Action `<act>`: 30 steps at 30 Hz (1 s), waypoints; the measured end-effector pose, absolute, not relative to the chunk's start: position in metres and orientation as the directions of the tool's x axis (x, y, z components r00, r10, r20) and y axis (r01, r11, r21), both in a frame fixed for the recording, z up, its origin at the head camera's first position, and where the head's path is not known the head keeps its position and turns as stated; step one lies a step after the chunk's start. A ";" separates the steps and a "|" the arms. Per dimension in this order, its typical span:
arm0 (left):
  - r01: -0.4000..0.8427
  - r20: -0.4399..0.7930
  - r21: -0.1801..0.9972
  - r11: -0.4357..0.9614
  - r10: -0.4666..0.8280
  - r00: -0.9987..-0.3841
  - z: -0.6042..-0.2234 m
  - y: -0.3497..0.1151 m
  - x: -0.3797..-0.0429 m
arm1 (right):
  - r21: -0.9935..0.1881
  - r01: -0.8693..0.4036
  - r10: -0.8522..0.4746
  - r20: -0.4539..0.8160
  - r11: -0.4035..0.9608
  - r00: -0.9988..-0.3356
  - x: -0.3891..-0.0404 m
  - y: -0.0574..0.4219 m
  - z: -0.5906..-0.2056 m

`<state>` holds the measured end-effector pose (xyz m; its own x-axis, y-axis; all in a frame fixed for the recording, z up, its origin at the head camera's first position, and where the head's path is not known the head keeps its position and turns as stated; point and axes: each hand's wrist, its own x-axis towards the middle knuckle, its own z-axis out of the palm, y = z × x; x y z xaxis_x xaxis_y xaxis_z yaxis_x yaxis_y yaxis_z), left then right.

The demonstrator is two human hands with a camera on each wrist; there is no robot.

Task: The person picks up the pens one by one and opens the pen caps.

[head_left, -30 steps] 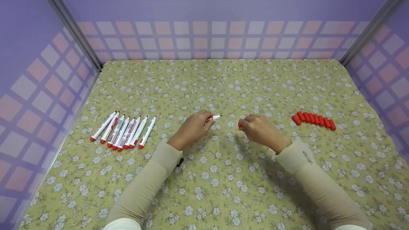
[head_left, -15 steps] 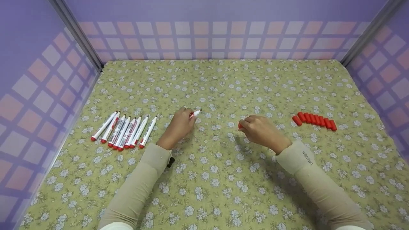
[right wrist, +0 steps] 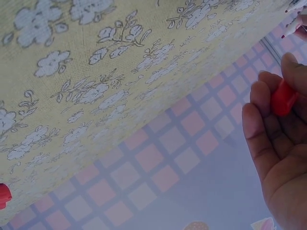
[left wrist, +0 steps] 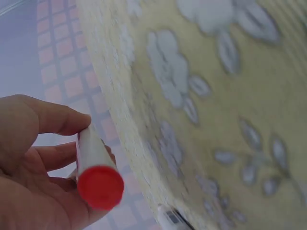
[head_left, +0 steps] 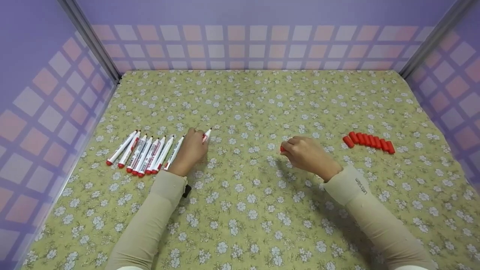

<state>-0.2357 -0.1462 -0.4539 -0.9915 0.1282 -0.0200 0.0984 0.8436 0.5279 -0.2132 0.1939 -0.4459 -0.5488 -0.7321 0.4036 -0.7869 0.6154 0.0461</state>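
My left hand (head_left: 193, 148) pinches an uncapped white marker (head_left: 207, 135), its dark tip pointing away and its red end (left wrist: 100, 187) toward the left wrist camera. This hand hovers just right of a row of uncapped white markers (head_left: 150, 155) with red ends, partly covering the rightmost one. In the right wrist view my right hand (right wrist: 283, 139) holds a red cap (right wrist: 284, 98) between thumb and fingers. Seen from the head, that hand (head_left: 303, 153) is right of the table's middle, with only a bit of the cap showing at its fingertips.
Several red caps (head_left: 371, 141) lie side by side on the right, one slightly apart at the left end. A floral yellow cloth (head_left: 240, 225) covers the table. Purple checkered panels (head_left: 258, 41) enclose the back and sides.
My left hand has moved left with the marker, from near the middle to beside the marker row. The marker's tip has turned to point more away. My right hand stays nearly still with the cap.
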 end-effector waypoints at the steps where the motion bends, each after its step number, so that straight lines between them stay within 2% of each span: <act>1: 0.098 -0.016 0.510 0.855 0.123 -0.992 -0.454 -0.149 -0.236 | 0.044 -0.786 -0.732 0.398 0.617 -0.552 -0.213 0.194 -0.446; 16: -0.010 -0.080 0.347 0.938 0.019 -0.997 -0.453 -0.175 -0.235 | 0.033 -0.774 -0.726 0.371 0.633 -0.579 -0.210 0.194 -0.446; 30: -0.035 -0.112 0.314 0.949 0.001 -0.994 -0.455 -0.188 -0.230 | 0.014 -0.770 -0.727 0.343 0.637 -0.595 -0.209 0.194 -0.446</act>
